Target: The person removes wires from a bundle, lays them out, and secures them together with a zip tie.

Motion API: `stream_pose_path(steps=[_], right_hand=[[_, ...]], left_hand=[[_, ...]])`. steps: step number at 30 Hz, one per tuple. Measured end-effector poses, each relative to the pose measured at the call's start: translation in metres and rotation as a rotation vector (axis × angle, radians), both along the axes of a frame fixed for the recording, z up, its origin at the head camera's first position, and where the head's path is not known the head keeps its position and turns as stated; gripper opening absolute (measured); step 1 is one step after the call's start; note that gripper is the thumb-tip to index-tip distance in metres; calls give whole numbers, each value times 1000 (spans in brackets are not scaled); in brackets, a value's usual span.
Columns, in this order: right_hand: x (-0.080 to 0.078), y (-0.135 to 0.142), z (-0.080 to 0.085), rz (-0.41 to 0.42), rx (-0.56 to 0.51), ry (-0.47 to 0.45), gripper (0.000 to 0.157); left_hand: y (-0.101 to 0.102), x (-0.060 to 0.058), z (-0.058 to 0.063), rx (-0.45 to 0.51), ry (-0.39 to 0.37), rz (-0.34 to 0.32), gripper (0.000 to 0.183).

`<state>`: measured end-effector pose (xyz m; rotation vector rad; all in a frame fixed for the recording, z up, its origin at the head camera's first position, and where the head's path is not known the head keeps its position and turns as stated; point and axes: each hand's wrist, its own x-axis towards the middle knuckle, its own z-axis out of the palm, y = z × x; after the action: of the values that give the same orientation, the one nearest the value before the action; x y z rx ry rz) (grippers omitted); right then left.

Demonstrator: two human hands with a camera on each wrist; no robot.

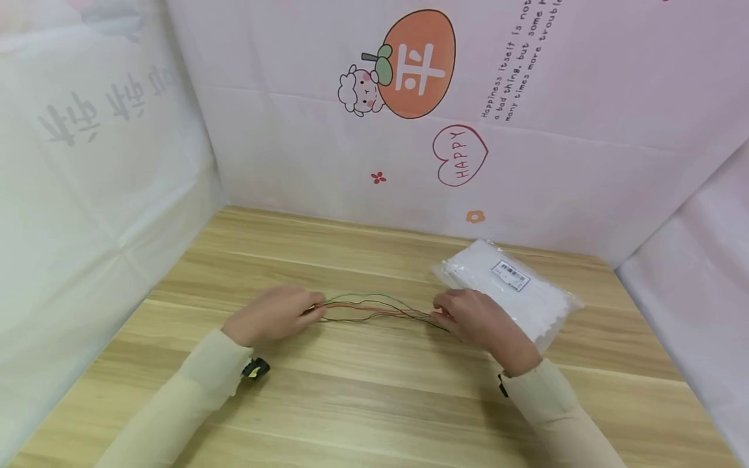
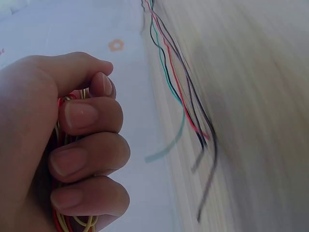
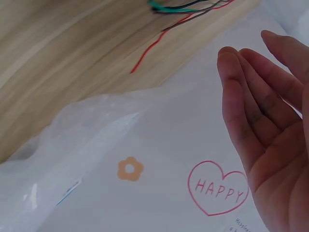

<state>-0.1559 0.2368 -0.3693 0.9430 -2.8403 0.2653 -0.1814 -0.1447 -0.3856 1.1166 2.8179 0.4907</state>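
Note:
My left hand [image 1: 277, 316] is at the left end of several thin wires [image 1: 365, 294] on the wooden table. In the left wrist view its fingers curl around a bundle of red and yellowish wires [image 2: 89, 221]. Loose green, red, black and dark wires [image 2: 176, 77] lie beyond that fist, their ends spread out. Over the right end of the wires hovers my right hand [image 1: 476, 318]. Seen from the right wrist, its fingers are loosely bent and hold nothing, with the thumb apart. A red wire [image 3: 147, 50] lies on the table away from those fingers.
A clear plastic bag [image 1: 480, 270] of white contents, with a barcode label [image 1: 511, 276], lies just behind and right of my right hand. White printed cloth [image 1: 328, 156] hangs along the table's back and both sides.

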Motion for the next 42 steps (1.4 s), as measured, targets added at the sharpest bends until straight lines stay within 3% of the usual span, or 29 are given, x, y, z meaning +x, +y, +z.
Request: stream_pose_path(steps=[9, 17, 22, 25, 33, 38, 42], right_hand=[[5, -24, 8, 93, -28, 120, 12], [9, -49, 19, 172, -64, 128, 8], [12, -61, 21, 192, -54, 179, 9], [13, -67, 21, 204, -53, 195, 10], [14, -76, 19, 241, -87, 125, 5], [13, -77, 16, 243, -84, 163, 5], [9, -69, 12, 261, -93, 249, 10]], left_hand=[[35, 0, 7, 44, -33, -69, 33], [64, 1, 10, 92, -70, -95, 28], [78, 2, 7, 132, -70, -137, 28], [83, 4, 5, 149, -72, -153, 28], [92, 7, 5, 195, -95, -172, 11], [94, 9, 6, 186, -110, -177, 14], [91, 8, 3, 136, -98, -197, 20]])
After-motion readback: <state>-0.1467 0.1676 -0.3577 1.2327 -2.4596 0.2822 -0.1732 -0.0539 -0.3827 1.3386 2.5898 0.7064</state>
